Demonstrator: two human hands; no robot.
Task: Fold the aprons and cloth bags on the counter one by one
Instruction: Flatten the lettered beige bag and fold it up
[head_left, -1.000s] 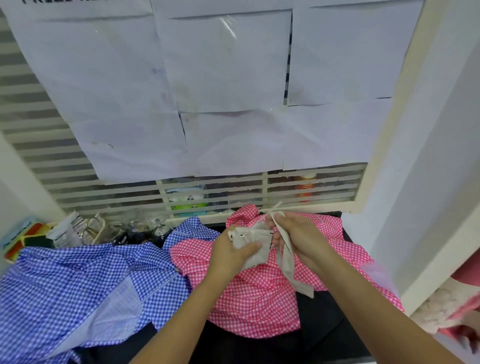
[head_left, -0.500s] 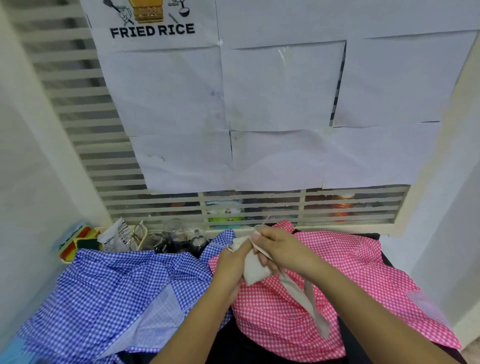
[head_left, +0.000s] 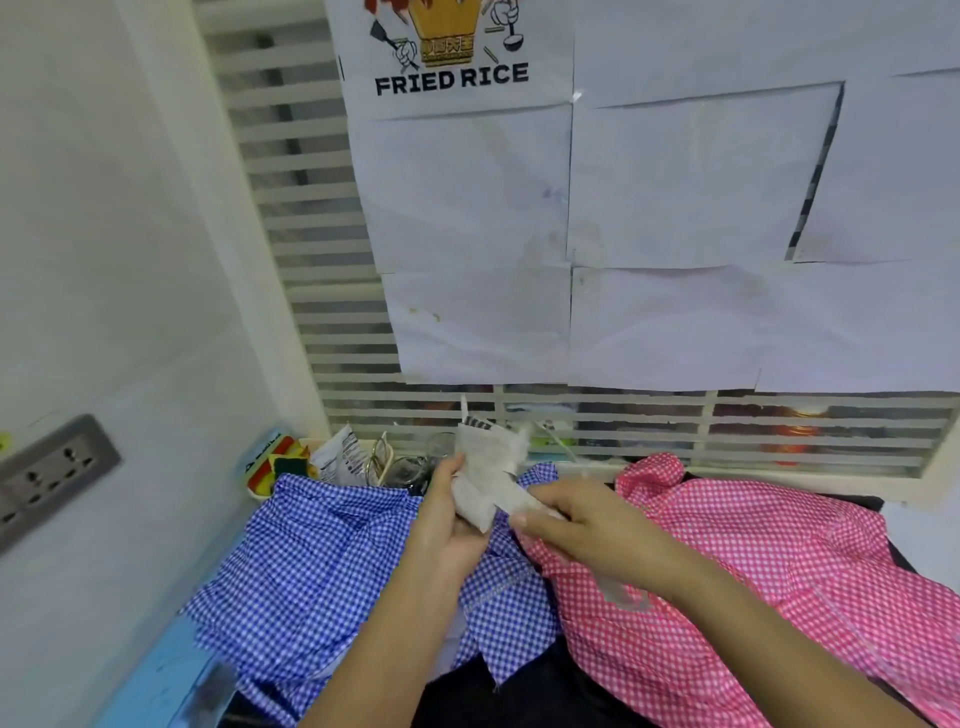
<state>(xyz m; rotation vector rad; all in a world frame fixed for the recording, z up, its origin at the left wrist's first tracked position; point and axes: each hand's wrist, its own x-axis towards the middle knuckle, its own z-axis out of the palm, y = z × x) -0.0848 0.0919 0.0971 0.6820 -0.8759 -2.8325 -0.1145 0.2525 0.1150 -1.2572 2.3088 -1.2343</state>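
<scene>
- The cream cloth bag (head_left: 483, 475), folded into a small wad, is held in the air above where the two aprons meet. The left hand (head_left: 447, 530) curls round it, and the right hand (head_left: 592, 530) pinches its lower end.
- From the bag, the blue checked apron (head_left: 322, 561) spreads at 8 o'clock, up to the wall (head_left: 104, 260).
- The pink checked apron (head_left: 753, 561) runs off at 4 o'clock.
- The bare dark counter (head_left: 519, 696) shows at 6 o'clock, between the forearms.
- A sponge (head_left: 283, 462) and small clutter crowd the back edge at 10 o'clock.
- A socket (head_left: 47, 473) sits at 9 o'clock, and the slatted window (head_left: 311, 208) with its FRIED RICE poster (head_left: 452, 78) at 12.
</scene>
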